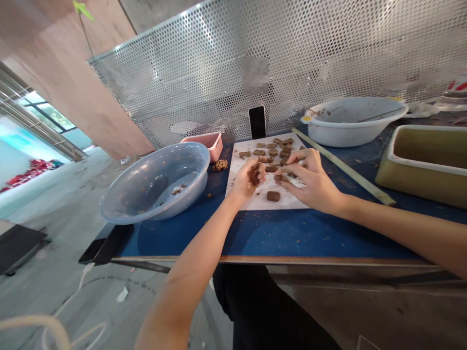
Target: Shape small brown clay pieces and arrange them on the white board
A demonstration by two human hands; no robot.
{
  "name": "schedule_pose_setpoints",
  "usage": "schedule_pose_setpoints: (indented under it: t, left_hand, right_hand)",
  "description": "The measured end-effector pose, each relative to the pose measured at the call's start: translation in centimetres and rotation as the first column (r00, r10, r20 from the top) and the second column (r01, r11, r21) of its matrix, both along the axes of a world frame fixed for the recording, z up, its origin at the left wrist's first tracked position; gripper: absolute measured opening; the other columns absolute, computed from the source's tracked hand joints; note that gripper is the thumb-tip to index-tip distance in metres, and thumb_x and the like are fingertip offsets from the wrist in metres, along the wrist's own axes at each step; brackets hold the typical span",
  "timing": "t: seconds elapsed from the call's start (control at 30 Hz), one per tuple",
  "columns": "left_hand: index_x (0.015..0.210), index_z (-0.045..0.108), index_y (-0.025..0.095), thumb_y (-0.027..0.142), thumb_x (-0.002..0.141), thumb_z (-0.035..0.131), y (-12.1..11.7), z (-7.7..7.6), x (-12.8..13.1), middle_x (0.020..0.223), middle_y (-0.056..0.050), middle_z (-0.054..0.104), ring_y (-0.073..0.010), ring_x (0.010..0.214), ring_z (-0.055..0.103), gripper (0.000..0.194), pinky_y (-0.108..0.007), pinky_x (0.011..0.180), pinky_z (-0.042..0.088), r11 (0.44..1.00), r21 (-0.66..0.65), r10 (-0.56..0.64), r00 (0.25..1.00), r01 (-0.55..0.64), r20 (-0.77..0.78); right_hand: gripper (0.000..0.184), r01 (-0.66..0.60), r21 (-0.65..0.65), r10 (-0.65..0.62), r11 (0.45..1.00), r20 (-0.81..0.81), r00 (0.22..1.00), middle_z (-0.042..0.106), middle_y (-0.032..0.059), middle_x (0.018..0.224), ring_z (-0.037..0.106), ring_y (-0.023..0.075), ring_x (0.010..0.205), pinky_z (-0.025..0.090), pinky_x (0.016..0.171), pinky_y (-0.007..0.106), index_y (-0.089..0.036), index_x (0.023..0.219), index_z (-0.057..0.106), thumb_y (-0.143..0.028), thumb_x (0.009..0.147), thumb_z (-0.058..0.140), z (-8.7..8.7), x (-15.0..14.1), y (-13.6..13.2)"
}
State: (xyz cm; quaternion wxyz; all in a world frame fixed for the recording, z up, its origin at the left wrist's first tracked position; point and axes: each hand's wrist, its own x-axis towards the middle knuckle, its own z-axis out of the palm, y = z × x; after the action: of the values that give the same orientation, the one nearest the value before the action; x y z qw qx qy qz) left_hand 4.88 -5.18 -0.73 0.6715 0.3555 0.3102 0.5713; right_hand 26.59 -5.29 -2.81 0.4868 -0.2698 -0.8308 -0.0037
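Several brown clay-like blocks point(273, 196) lie on a white board point(251, 204), most of them grouped toward its far side. One stands apart near the front edge. My left hand point(248, 179) is over the board's left part, palm turned up and smeared brown, with its fingers curled in; what they hold, if anything, I cannot make out. Opposite it, my right hand point(308, 181) has its thumb and fingers closed on a small brown clay-like piece point(278, 178) just above the board. The fingers partly hide the blocks behind.
A translucent blue basin point(160, 209) and a pink bin point(219, 146) are left of the board, with a crumbly brown clump point(220, 166) beside them. A phone point(257, 122) leans upright behind. Rightward are a long strip point(346, 167), a white tub point(350, 131) and an olive container point(419, 170).
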Motion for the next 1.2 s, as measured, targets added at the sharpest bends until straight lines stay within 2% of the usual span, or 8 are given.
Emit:
schedule_pose_setpoints:
  t: [0.27,0.4,0.47,0.57,0.73,0.83,1.0,1.2]
  left_hand:
    - [0.091,0.071,0.017,0.036,0.102,0.075,0.2,0.2,-0.3,0.068,0.004,0.051,-0.0088,0.055,0.044,0.022,-0.024,0.054,0.037,0.999,-0.022,0.031,0.999,-0.030,0.015]
    - [0.081,0.064,0.019,0.039,0.098,0.084,0.2,-0.1,-0.3,0.066,0.006,0.047,-0.0083,0.055,0.040,0.033,-0.024,0.053,0.033,1.000,0.026,0.009,0.998,-0.007,-0.060]
    - [0.076,0.059,0.019,0.044,0.091,0.092,0.1,-0.4,-0.2,0.065,0.007,0.043,-0.0077,0.055,0.036,0.044,-0.024,0.053,0.029,0.996,0.079,-0.039,0.993,0.048,-0.115]
    - [0.073,0.063,0.018,0.060,0.078,0.102,-0.2,-0.8,-0.2,0.066,0.007,0.041,-0.0074,0.058,0.032,0.057,-0.025,0.054,0.028,0.964,0.163,-0.178,0.964,0.211,-0.197]
    - [0.082,0.080,0.016,0.065,0.074,0.103,-0.7,-1.0,-0.1,0.067,0.003,0.051,-0.0089,0.062,0.039,0.054,-0.028,0.058,0.031,0.905,0.203,-0.295,0.895,0.374,-0.335]
    - [0.085,0.084,0.016,0.062,0.072,0.104,-0.7,-1.0,-0.2,0.074,0.000,0.063,-0.0086,0.064,0.047,0.051,-0.027,0.060,0.034,0.908,0.201,-0.285,0.893,0.368,-0.347]
    - [0.092,0.088,0.018,0.057,0.058,0.112,-0.2,-1.6,-0.3,0.087,-0.006,0.078,-0.0144,0.078,0.068,0.057,-0.027,0.070,0.048,0.934,0.139,-0.276,0.910,0.330,-0.309]
    - [0.085,0.084,0.018,0.056,0.056,0.113,-0.3,-1.6,-0.4,0.079,-0.002,0.073,-0.0115,0.071,0.061,0.056,-0.026,0.068,0.045,0.927,0.153,-0.282,0.907,0.341,-0.312]
  right_hand:
    - [0.011,0.016,0.013,-0.017,1.000,0.028,0.999,0.060,0.0142,0.122,0.062,0.0373,0.118,0.054,0.108,0.065,-0.026,0.107,0.080,-0.036,0.104,0.076,-0.3,0.1,0.1]
    - [0.012,0.029,0.045,-0.029,0.999,-0.001,1.000,0.058,0.0128,0.121,0.062,0.0363,0.118,0.054,0.107,0.066,-0.026,0.106,0.080,-0.038,0.105,0.076,-0.3,0.1,0.2]
    - [0.012,0.028,0.059,-0.026,0.998,-0.033,0.999,0.057,0.0130,0.121,0.062,0.0365,0.120,0.057,0.105,0.064,-0.027,0.110,0.079,-0.037,0.104,0.077,-0.3,0.1,0.3]
    - [0.015,0.041,0.046,-0.038,0.998,-0.051,0.998,0.056,0.0138,0.122,0.063,0.0380,0.123,0.061,0.104,0.063,-0.028,0.113,0.078,-0.038,0.102,0.081,-0.4,0.2,0.4]
    - [0.019,0.051,0.035,-0.049,0.998,-0.055,0.997,0.057,0.0147,0.123,0.065,0.0399,0.122,0.061,0.103,0.067,-0.028,0.110,0.075,-0.042,0.101,0.082,-0.4,0.2,0.4]
    - [0.021,0.033,0.043,-0.030,0.999,-0.062,0.998,0.057,0.0147,0.123,0.064,0.0395,0.122,0.061,0.104,0.066,-0.028,0.113,0.074,-0.043,0.101,0.083,-0.4,0.2,0.4]
    - [0.031,-0.032,-0.023,0.031,0.999,-0.026,0.999,0.055,0.0152,0.129,0.062,0.0395,0.124,0.064,0.094,0.060,-0.030,0.121,0.078,-0.047,0.097,0.087,-0.6,0.4,0.5]
    - [0.016,-0.068,0.013,0.069,0.998,-0.020,0.997,0.054,0.0136,0.121,0.062,0.0335,0.119,0.064,0.087,0.051,-0.028,0.118,0.081,-0.037,0.106,0.074,-0.5,0.4,0.3]
